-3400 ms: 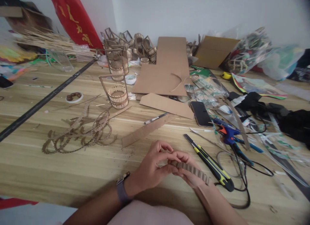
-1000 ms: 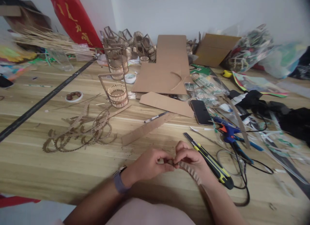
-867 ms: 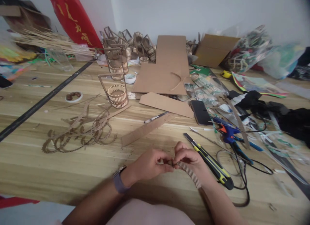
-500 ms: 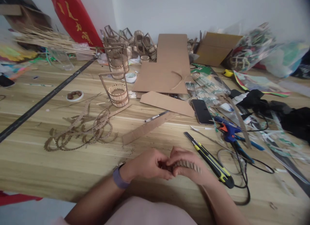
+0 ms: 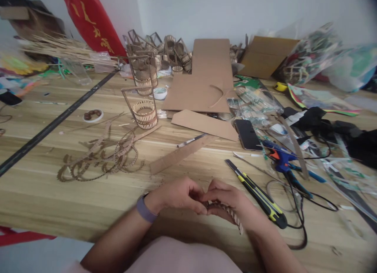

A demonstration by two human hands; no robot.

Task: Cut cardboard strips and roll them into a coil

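Note:
My left hand [image 5: 179,195] and my right hand [image 5: 225,200] meet close to my body above the table's near side, fingertips pinched together. Between them runs a strip of corrugated cardboard [image 5: 235,219], whose ridged end curves out below my right palm. The part inside my fingers is hidden. A yellow and black utility knife [image 5: 257,196] lies to the right of my right hand, its blade end pointing away. Beyond my hands is a flat cardboard strip [image 5: 176,155] with a pen [image 5: 191,140] beside it. Loose curls of corrugated strip [image 5: 103,159] lie at the left.
A small handled basket [image 5: 144,114] stands past the curls, with more baskets [image 5: 173,53] piled by the wall. Flat cardboard [image 5: 197,92] fills the middle back. At the right are a phone [image 5: 247,135], a blue glue gun [image 5: 281,159] with its cord, and plastic bags [image 5: 312,57].
The ridged strip's free end has swung downward beneath my right hand and shows its edge more. My hands stay together, with the right one turned slightly. The view has shifted a little.

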